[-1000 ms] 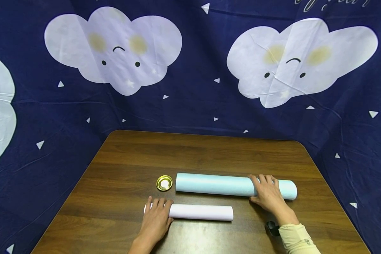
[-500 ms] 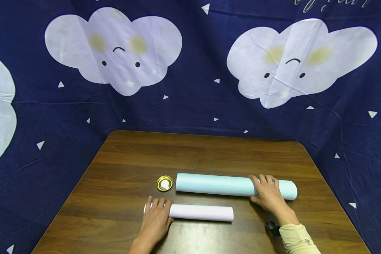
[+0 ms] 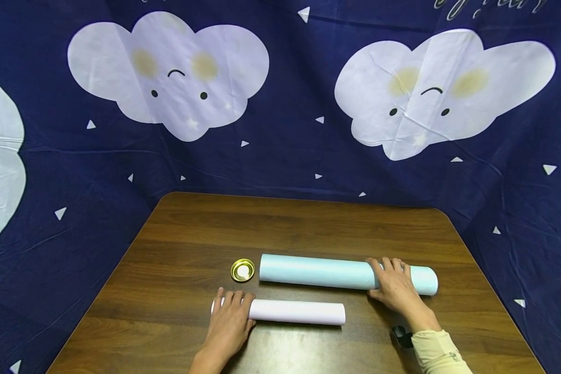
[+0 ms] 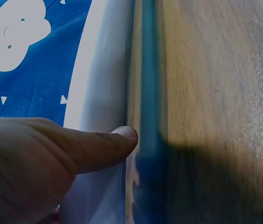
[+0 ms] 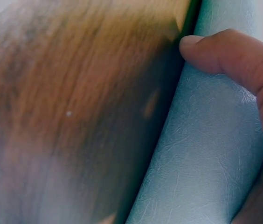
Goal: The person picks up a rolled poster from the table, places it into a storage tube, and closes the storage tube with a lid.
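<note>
A smooth white roll (image 3: 297, 312) lies crosswise on the table near the front. My left hand (image 3: 230, 318) grips its left end from above, fingers over the far side. In the left wrist view the left thumb (image 4: 104, 147) presses along the roll's near side. Behind it and to the right lies a longer, thicker light blue roll (image 3: 315, 271). My right hand (image 3: 393, 283) holds this one toward its right end, the thumb on the near side. Fine creases show on the blue roll's surface (image 5: 201, 149) in the right wrist view. The ends' insides cannot be seen.
A small round gold dish (image 3: 242, 270) stands just left of the blue roll's end. The brown wooden table (image 3: 304, 223) has rounded far corners. Behind it hangs a dark blue cloth (image 3: 290, 156) with clouds. A black object (image 3: 401, 336) sits by the right wrist.
</note>
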### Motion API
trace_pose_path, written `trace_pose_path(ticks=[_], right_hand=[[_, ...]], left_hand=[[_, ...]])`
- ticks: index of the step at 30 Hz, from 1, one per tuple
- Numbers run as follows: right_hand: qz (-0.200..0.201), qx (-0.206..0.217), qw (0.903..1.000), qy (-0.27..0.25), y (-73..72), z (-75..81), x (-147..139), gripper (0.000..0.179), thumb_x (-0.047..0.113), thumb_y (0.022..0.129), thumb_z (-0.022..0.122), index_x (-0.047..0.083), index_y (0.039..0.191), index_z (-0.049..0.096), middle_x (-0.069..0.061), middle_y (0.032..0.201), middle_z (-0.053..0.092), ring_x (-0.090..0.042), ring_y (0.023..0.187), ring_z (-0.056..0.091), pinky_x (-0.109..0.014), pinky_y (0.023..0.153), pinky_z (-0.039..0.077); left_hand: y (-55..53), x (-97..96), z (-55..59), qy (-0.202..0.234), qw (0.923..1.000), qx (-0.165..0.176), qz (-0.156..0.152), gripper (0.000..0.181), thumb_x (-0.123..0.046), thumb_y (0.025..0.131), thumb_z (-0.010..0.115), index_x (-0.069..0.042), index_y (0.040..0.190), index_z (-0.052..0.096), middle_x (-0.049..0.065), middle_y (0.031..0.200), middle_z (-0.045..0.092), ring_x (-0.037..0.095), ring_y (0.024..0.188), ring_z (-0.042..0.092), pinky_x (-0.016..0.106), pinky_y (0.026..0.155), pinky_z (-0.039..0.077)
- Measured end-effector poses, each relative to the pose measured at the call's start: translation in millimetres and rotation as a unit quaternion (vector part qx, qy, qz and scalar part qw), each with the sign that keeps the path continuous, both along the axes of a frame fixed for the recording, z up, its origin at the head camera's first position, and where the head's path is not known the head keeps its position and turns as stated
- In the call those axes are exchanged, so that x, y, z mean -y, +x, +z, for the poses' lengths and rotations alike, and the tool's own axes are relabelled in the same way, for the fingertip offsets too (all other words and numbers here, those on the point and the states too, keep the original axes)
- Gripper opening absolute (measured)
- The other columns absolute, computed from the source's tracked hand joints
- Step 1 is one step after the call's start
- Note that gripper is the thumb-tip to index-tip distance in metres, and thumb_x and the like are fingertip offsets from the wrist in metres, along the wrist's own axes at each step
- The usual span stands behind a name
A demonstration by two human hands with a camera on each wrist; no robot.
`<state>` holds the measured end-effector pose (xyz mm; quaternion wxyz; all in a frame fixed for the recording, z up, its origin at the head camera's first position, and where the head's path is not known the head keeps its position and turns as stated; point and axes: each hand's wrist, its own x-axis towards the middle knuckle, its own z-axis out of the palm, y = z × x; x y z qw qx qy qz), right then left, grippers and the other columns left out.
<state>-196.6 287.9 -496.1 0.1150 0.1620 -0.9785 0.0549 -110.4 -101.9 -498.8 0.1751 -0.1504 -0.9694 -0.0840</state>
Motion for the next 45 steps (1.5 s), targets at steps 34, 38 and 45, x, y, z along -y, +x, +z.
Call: trace_pose_path(ticks=[34,38,45], right_hand=[[-0.001,-0.027,0.9996,0.003,-2.8,25.6,-10,0.073,0.025,0.058,0.085,0.010,0.123,0.053,-0.021,0.106,0.058,-0.046,0.103,0.049,-0.062,0.088,0.033],[0.003,-0.036,0.9993,-0.002,-3.1,30.5,-12,0.074,0.023,0.058,0.086,0.010,0.123,0.052,-0.021,0.106,0.058,-0.046,0.103,0.049,-0.062,0.088,0.032],[0.006,-0.047,0.9989,-0.001,-3.4,37.9,-16,0.076,0.023,0.057,0.087,0.010,0.123,0.051,-0.021,0.106,0.058,-0.045,0.102,0.049,-0.061,0.088,0.032]], left_hand=[[0.1,7.4,21.5,0.004,0.9995,-0.029,0.006,0.052,-0.025,0.058,0.086,-0.014,0.102,0.060,0.008,0.098,0.065,0.029,0.099,0.058,0.055,0.105,0.034],[-0.4,9.7,24.3,0.009,0.9992,-0.038,0.007,0.054,-0.024,0.057,0.086,-0.014,0.102,0.060,0.008,0.098,0.065,0.030,0.098,0.058,0.056,0.104,0.035],[-2.5,15.4,29.4,0.008,0.9987,-0.049,0.008,0.057,-0.023,0.056,0.087,-0.014,0.106,0.060,0.008,0.098,0.064,0.029,0.097,0.059,0.056,0.104,0.035]])
